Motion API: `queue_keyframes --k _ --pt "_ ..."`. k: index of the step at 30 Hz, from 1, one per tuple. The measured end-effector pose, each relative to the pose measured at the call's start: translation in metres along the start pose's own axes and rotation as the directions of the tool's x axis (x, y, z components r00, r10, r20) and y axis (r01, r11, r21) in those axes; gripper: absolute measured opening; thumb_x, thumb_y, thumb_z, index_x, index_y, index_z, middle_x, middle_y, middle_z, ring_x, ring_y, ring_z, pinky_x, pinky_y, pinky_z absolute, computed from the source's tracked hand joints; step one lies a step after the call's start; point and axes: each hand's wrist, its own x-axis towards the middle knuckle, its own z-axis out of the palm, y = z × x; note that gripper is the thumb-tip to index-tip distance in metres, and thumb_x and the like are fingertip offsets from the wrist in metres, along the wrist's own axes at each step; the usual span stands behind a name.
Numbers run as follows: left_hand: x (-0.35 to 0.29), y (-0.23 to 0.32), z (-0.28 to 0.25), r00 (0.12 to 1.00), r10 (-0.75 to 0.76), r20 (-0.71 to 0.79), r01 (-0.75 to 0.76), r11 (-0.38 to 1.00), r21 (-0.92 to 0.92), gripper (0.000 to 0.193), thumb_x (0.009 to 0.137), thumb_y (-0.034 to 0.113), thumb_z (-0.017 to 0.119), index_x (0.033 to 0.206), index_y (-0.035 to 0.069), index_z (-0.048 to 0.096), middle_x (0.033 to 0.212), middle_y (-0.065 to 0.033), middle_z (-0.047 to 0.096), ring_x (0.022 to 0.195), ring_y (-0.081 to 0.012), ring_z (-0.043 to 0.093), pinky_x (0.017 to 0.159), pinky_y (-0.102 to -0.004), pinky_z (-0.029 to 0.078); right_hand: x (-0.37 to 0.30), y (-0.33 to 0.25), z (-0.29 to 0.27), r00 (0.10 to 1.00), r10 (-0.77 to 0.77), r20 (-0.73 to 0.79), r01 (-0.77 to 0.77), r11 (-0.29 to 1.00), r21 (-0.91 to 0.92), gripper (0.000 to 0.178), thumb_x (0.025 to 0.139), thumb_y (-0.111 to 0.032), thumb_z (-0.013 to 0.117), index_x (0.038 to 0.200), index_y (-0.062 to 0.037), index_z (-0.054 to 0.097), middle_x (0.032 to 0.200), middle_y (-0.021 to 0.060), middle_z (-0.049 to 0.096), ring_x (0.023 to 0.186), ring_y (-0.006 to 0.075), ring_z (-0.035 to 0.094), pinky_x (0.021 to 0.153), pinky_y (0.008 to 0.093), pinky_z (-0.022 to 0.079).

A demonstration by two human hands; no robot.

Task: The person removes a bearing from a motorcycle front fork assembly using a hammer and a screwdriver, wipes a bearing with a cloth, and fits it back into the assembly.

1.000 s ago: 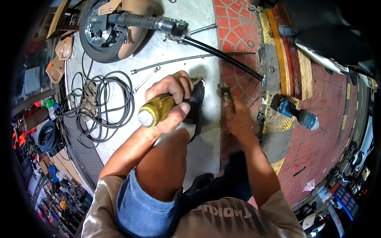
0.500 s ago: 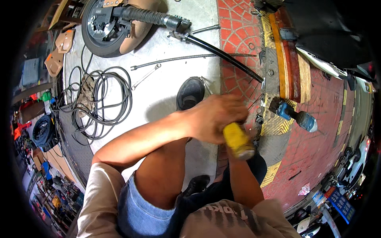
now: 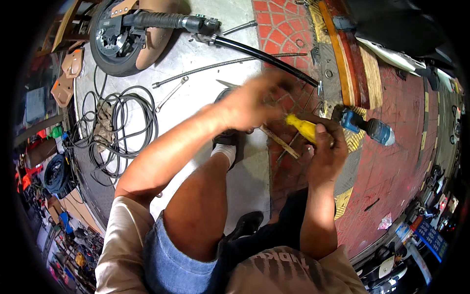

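My right hand (image 3: 329,147) is wrapped round a yellow handle (image 3: 306,129) like a screwdriver's, its narrow neck toward my left hand. No shaft can be made out. My left hand (image 3: 252,104) hovers over my dark shoe, just left of that handle, its fingers smeared by motion. A pointed metal blade (image 3: 228,84) shows past the wrist side of my left hand; I cannot tell what it belongs to. Below the hands a thin wood-coloured strip (image 3: 280,140) lies slanted over the red paving.
A wheel (image 3: 110,46) with a fork assembly and a black tube (image 3: 267,60) lies ahead. Nearby are a long rod (image 3: 205,68), a wrench (image 3: 170,94) and a coiled black cable (image 3: 129,132). A blue cordless power tool (image 3: 364,126) rests at right beside wooden planks (image 3: 350,59).
My hands have moved apart. My right hand, hidden before, now shows round the yellow handle, which has shifted up and turned; my left hand has moved up and left.
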Motion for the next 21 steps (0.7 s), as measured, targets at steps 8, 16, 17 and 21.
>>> queue_keyframes --k 8,16,17,21 --pt "0.018 -0.092 -0.037 0.796 -0.599 -0.085 0.380 0.385 0.841 0.038 0.086 0.033 0.068 0.107 0.002 0.070 0.107 -0.0217 0.074 0.102 -0.0370 0.072 0.094 -0.0438 0.057 0.004 -0.076 -0.094 0.956 -0.202 -0.211 0.197 0.979 -0.046 0.015 0.103 -0.013 0.060 0.107 0.0007 0.062 0.101 0.0190 0.072 0.087 0.0245 0.070 0.071 0.0329 0.057" --pt "0.028 -0.117 0.000 0.700 -0.714 -0.024 0.271 0.234 0.934 0.047 0.086 0.036 0.068 0.118 0.002 0.073 0.124 -0.0200 0.071 0.116 -0.0325 0.070 0.097 -0.0422 0.057 -0.005 -0.079 -0.086 0.965 -0.259 -0.052 0.215 0.884 -0.416 0.006 0.101 -0.002 0.060 0.103 0.0035 0.062 0.097 0.0124 0.073 0.093 0.0160 0.065 0.089 0.0302 0.051" --pt "0.027 -0.116 -0.001 0.687 -0.726 -0.021 0.286 0.244 0.927 0.048 0.086 0.036 0.069 0.118 0.001 0.073 0.124 -0.0203 0.071 0.115 -0.0323 0.070 0.096 -0.0417 0.057 -0.005 -0.080 -0.083 0.968 -0.248 -0.031 0.215 0.889 -0.404 0.006 0.101 -0.002 0.060 0.103 0.0034 0.062 0.097 0.0122 0.073 0.093 0.0158 0.065 0.089 0.0304 0.051" --pt "0.022 -0.103 -0.007 0.737 -0.669 -0.096 0.326 0.228 0.917 0.050 0.086 0.041 0.069 0.116 0.001 0.073 0.122 -0.0214 0.072 0.113 -0.0315 0.072 0.095 -0.0416 0.058 0.005 -0.087 -0.076 0.955 -0.298 0.009 0.267 0.843 -0.468 0.006 0.101 -0.001 0.059 0.103 0.0026 0.063 0.096 0.0108 0.073 0.092 0.0151 0.065 0.088 0.0306 0.051"
